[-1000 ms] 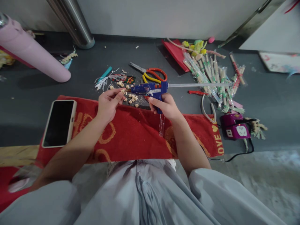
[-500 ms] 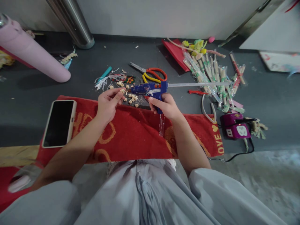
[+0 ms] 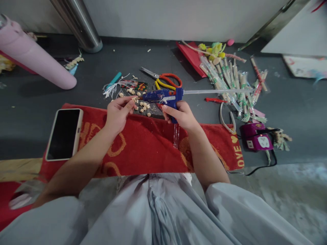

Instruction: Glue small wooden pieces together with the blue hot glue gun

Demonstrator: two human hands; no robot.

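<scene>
My right hand [image 3: 180, 115] grips a blue hot glue gun [image 3: 163, 97] by its handle, nozzle pointing left, a clear glue stick [image 3: 217, 91] jutting out of its back to the right. My left hand [image 3: 117, 112] pinches a small tan wooden piece [image 3: 134, 99] right at the nozzle tip. Several more small tan pieces [image 3: 143, 107] lie scattered on the dark surface just beyond my hands. Both forearms rest over a red towel [image 3: 143, 146] with gold lettering.
A phone [image 3: 64, 134] lies on the towel's left end. Orange-and-yellow scissors [image 3: 166, 81] sit behind the glue gun. Wrapped sticks [image 3: 230, 85] pile up at the right, beside a purple power socket [image 3: 257, 140] with a black cord. A pink roll [image 3: 38, 61] and metal post [image 3: 79, 25] stand far left.
</scene>
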